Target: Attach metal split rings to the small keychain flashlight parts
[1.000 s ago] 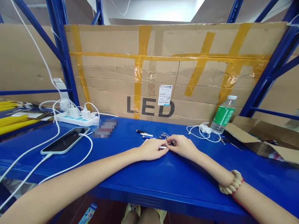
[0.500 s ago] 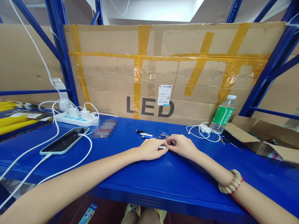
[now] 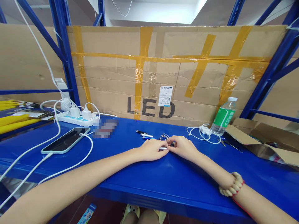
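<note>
My left hand [image 3: 151,150] is closed around a small silver cylinder [image 3: 163,148], whose end shows below the fingers. Beside it, my right hand [image 3: 183,146] has thumb and fingers pinched at that cylinder's right end, the fingertips of both hands meeting. What the right fingers grip is too small and covered to make out. Just beyond the left hand lie slim pen-like tubes: a black one [image 3: 141,132], a silver one [image 3: 147,135] and a blue one [image 3: 148,137]. Small metal pieces [image 3: 163,137] with a thin loop lie behind the fingertips, partly hidden.
At left, a phone [image 3: 66,140] with white cables lies before a power strip [image 3: 78,119]. At right are a coiled white cable [image 3: 206,130], a green-labelled bottle [image 3: 224,116] and an open cardboard box [image 3: 247,135]. A large cardboard sheet [image 3: 112,81] stands behind the blue table [image 3: 144,177].
The whole view has shifted slightly. Both hands keep nearly the same place and pose, still together at the silver cylinder.
</note>
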`<action>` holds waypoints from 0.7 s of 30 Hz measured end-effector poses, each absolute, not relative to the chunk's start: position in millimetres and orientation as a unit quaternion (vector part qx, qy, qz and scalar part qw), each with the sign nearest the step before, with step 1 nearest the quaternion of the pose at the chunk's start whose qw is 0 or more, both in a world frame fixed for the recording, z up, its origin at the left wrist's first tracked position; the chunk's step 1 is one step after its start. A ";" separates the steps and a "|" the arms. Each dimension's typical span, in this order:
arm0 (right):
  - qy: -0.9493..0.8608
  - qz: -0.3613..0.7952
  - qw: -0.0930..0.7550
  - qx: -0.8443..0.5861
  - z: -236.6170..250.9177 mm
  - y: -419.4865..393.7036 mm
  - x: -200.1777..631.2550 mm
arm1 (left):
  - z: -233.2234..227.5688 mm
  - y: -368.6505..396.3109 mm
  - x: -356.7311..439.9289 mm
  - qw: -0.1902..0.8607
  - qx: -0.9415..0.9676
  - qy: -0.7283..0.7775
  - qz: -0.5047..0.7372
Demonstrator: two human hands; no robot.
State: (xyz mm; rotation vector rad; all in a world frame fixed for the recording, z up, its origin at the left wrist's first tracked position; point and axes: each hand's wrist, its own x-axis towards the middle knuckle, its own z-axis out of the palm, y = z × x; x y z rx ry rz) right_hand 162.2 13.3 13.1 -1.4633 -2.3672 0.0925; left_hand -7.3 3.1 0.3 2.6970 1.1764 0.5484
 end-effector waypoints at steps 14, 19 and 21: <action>-0.846 0.021 0.181 -0.502 9.2 16.3 164.2 | 5.6 -1.5 -7.2 0.074 0.896 0.402 0.173; -0.846 0.019 0.183 -0.500 8.9 16.8 164.4 | 4.8 -1.3 -7.2 0.074 0.896 0.402 0.173; -0.846 0.021 0.182 -0.501 9.8 16.1 164.1 | 4.4 -0.8 -6.9 0.074 0.897 0.400 0.174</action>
